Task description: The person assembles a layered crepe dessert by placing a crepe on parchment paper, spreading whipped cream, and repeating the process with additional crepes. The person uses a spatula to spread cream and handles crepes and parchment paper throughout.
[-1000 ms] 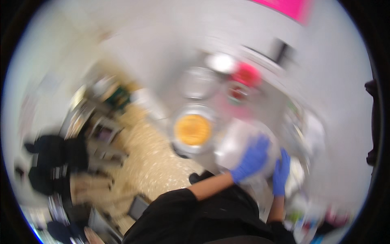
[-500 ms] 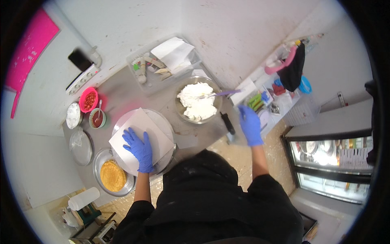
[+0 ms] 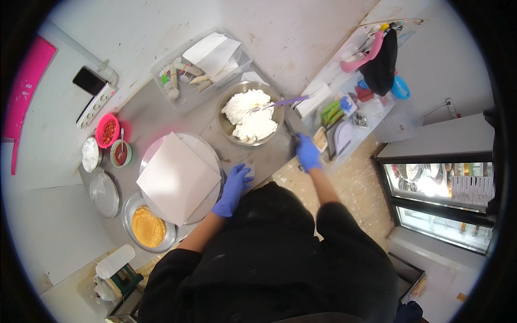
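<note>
My left hand (image 3: 230,192), in a blue glove, is at the table's front edge, to the right of the white square board (image 3: 179,177). Its fingers are apart, with nothing visible in them. The board lies on a round turntable (image 3: 211,153). My right hand (image 3: 308,153), also gloved, is at the table's right edge, its fingers closed around the black handle (image 3: 294,143) of a tool. Motion blurs that tool, so its kind is unclear. Left of it stands a metal bowl (image 3: 222,125) of white cream (image 3: 253,117), with a purple-handled utensil (image 3: 291,100) resting in it.
At the left are a round golden cake layer (image 3: 149,226) in a metal pan, a pink bowl of chopped red pieces (image 3: 109,131) and a cup of red sauce (image 3: 121,156). A clear bin (image 3: 186,91) of piping bags stands behind. A scale (image 3: 341,134) is at the right.
My left hand has come off the white board and moved right to the table edge. My right hand has moved left and closed on the black handle. The view has shifted slightly.
</note>
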Motion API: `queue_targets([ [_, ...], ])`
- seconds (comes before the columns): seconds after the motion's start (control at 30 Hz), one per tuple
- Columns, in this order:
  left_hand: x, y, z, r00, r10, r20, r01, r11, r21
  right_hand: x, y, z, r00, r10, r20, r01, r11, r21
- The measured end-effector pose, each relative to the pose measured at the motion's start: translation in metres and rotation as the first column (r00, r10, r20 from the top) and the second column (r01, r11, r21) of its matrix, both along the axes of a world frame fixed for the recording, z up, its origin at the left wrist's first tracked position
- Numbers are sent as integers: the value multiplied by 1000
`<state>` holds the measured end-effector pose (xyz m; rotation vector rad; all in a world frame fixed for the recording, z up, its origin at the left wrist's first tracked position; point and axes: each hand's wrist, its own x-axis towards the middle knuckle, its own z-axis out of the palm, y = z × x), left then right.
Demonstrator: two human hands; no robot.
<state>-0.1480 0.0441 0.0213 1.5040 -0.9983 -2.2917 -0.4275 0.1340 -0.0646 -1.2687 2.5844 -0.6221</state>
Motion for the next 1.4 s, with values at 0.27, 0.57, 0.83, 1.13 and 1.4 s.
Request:
queue_targets([
  [0.27, 16, 21, -77, 918, 96, 385, 22, 957, -291, 23, 140, 108, 673, -227, 704, 258, 964, 64],
  [0.57, -27, 14, -67, 736, 180, 653, 262, 813, -520, 4, 74, 74, 852, 485, 199, -508, 858, 83],
  [0.83, -27, -14, -57, 910, 163, 382, -5, 924, -382, 8, -14, -2, 886, 463, -27, -463, 885, -44],
  [1.13, -13, 34, -77, 880, 280, 383, -26, 834, -551, -4, -177, 102, 933, 325, 156, -182, 798, -575],
  [1.4, 19, 79, 17, 927, 376, -2, -331, 813, -478, -106, -364, -7, 971, 190, 142, -230, 901, 368],
])
